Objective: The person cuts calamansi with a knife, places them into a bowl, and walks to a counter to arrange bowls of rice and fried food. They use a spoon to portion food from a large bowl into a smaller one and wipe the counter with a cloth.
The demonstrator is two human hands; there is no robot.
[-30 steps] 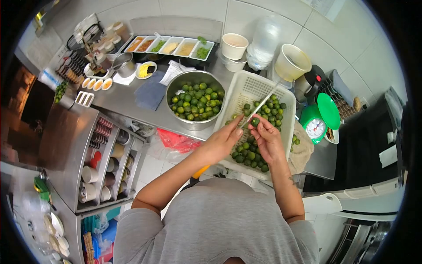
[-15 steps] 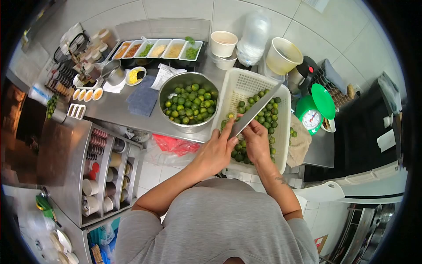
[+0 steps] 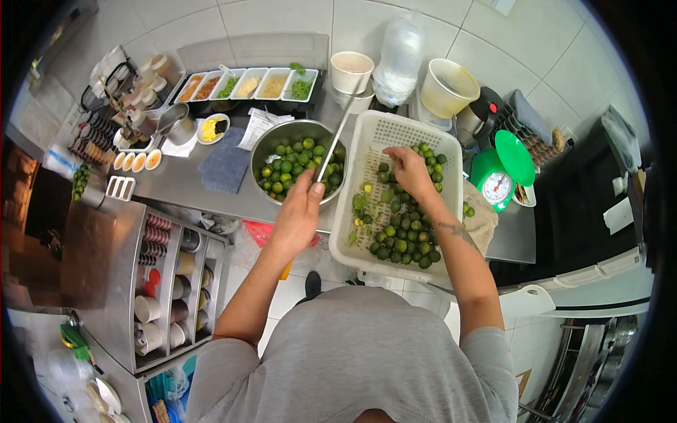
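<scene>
My left hand point(image 3: 300, 211) grips a long knife point(image 3: 336, 144), its blade slanting up over the right side of the steel pot point(image 3: 262, 141). Small green limes point(image 3: 289, 167) fill much of that pot. To the right stands a white perforated basket point(image 3: 343, 243) with more limes point(image 3: 407, 233), mostly toward its near side, and a few leaves and yellowish bits. My right hand point(image 3: 410, 169) reaches into the upper part of the basket beside some limes, fingers bent down; whether they hold one is hidden.
Behind the pot is a row of food trays point(image 3: 247, 83). A blue cloth point(image 3: 224, 166) lies left of it. Tubs and a green scale point(image 3: 497, 185) stand behind and right of the basket. A shelf unit point(image 3: 166, 282) is at the left.
My hands have moved apart. The left one carried the knife left to the pot, its blade now steeper; the right one moved up over the basket, away from the blade.
</scene>
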